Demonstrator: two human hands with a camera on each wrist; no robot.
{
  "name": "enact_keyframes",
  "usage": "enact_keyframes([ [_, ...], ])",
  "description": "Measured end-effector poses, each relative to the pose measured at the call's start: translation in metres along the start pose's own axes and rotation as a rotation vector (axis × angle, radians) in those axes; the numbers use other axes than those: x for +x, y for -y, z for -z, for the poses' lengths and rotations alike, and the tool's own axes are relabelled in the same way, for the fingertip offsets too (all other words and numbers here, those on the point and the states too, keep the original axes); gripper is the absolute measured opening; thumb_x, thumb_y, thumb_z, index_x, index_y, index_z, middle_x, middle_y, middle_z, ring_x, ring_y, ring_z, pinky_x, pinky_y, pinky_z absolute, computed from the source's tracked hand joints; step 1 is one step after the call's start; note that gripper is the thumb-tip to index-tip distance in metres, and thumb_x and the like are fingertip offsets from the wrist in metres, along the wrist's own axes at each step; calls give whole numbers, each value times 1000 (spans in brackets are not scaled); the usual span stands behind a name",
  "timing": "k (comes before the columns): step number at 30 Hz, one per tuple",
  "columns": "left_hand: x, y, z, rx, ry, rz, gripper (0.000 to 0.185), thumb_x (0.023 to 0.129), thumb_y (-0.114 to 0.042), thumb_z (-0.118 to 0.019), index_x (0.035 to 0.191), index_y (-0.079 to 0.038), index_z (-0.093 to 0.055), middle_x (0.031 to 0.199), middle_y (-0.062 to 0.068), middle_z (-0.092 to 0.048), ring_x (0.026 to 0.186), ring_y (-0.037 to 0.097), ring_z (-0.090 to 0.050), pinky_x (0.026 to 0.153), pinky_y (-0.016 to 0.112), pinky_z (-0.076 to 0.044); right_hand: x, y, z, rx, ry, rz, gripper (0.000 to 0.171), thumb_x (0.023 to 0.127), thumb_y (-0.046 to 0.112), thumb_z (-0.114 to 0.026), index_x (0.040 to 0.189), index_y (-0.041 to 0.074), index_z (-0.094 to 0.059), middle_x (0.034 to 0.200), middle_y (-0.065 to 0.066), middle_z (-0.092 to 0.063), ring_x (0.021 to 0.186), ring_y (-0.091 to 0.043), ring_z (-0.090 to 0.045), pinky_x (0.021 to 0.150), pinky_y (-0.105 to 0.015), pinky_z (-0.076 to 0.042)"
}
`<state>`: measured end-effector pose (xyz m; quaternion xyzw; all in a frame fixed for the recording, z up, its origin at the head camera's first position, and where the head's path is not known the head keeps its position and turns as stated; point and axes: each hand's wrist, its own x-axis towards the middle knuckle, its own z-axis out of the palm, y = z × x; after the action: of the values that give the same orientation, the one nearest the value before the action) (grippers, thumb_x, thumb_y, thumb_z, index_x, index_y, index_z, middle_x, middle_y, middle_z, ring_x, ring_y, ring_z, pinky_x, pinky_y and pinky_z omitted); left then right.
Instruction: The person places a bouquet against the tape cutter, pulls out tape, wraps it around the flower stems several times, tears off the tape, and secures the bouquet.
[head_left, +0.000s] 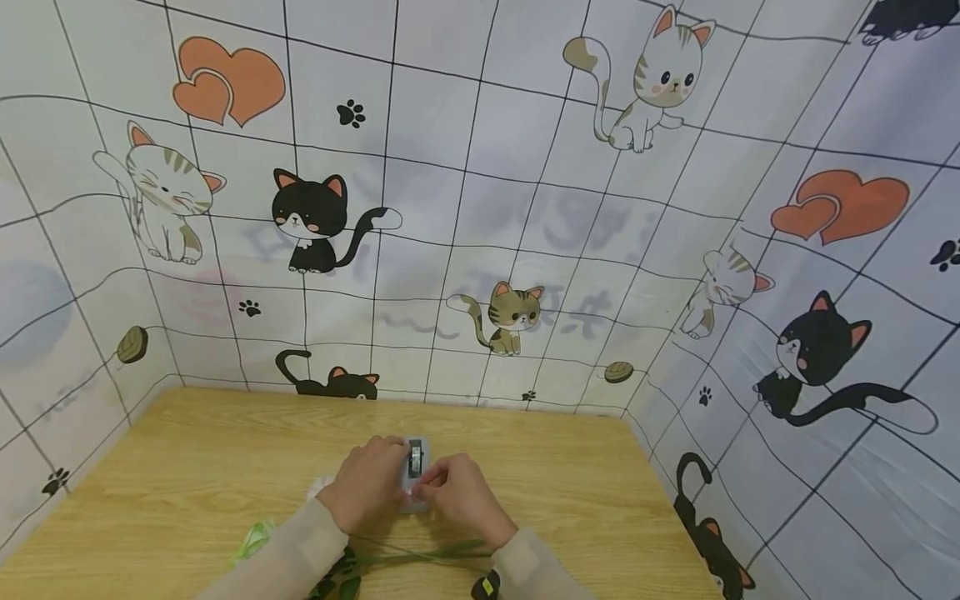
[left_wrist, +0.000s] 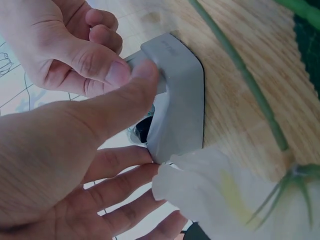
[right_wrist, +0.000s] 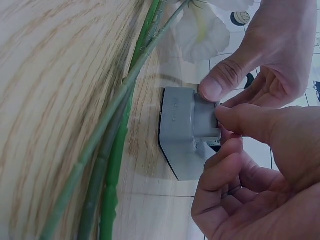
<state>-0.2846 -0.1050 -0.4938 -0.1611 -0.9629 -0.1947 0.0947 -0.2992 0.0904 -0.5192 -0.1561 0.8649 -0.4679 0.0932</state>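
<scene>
A grey tape dispenser (head_left: pixel 416 446) stands on the wooden table, between my hands in the head view. My left hand (head_left: pixel 367 482) holds it from the left; in the left wrist view the thumb lies at the front of the dispenser (left_wrist: pixel 184 95) and the fingers reach along its far side. At its front end, the thumb and forefinger of my right hand (head_left: pixel 463 498) pinch together, seemingly on the tape end. The clear tape itself is hard to make out, and the fingers partly hide the dispenser's opening (right_wrist: pixel 212 144).
Flower stems (head_left: pixel 427 552) lie on the table (head_left: pixel 592 500) close to me, under the forearms. A white flower (left_wrist: pixel 200 192) sits beside the left hand. Near the left sleeve are a pale green flower (head_left: pixel 257 537) and dark leaves (head_left: pixel 348 586). A black item with yellow (head_left: pixel 486 586) lies by the right sleeve.
</scene>
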Motion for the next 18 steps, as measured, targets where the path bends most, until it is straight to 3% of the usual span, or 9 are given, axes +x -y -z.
enact_keyframes([
  [7, 2, 0, 1, 2, 20, 10, 44, 73, -14, -113, 95, -3, -77, 91, 7, -73, 81, 22, -60, 67, 48, -60, 0, 0, -1, 19, -13, 1, 8, 101, 11, -92, 96, 7, -86, 86, -3, -81, 73, -9, -68, 59, -21, -50],
  [12, 3, 1, 0, 29, 24, 11, 44, 74, -21, -113, 92, -7, -75, 88, 3, -72, 78, 19, -59, 64, 46, -57, 2, 5, 4, 18, -55, 19, 12, 107, 16, -86, 102, 5, -85, 94, -4, -81, 81, -10, -67, 64, -21, -51],
  [18, 5, 2, 0, 26, 30, 8, 43, 76, -23, -112, 92, -7, -76, 86, 3, -73, 75, 16, -56, 62, 42, -56, 2, 12, 8, 46, -69, 24, 16, 110, 17, -82, 102, 3, -85, 92, -6, -79, 76, -13, -67, 61, -22, -51],
])
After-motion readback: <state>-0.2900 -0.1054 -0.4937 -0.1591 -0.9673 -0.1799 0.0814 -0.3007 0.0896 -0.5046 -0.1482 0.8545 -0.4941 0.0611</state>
